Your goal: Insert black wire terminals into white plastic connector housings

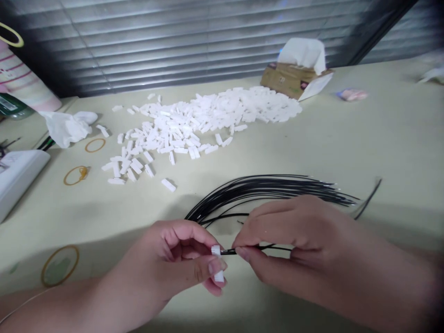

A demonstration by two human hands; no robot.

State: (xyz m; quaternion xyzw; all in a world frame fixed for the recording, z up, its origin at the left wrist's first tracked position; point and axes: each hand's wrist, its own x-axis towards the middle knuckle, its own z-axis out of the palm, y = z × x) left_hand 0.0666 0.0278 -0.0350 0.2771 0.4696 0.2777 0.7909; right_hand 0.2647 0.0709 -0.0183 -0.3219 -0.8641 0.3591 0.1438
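Observation:
My left hand point(183, 259) pinches a small white plastic connector point(218, 263) between thumb and fingers. My right hand point(287, 240) pinches a thin black wire point(229, 251), whose tip meets the connector's top end. Just behind my hands a bundle of black wires point(270, 187) lies fanned on the pale table point(364, 148). Farther back a large heap of the same white connectors point(208, 120) is spread across the table, with one lone piece point(168, 185) nearer to me.
A torn brown tissue box point(294, 76) stands at the back right of the heap. A crumpled tissue point(67, 126) and several rubber bands point(75, 175) lie at the left. A white device point(17, 178) sits at the left edge. Closed blinds point(208, 41) form the backdrop.

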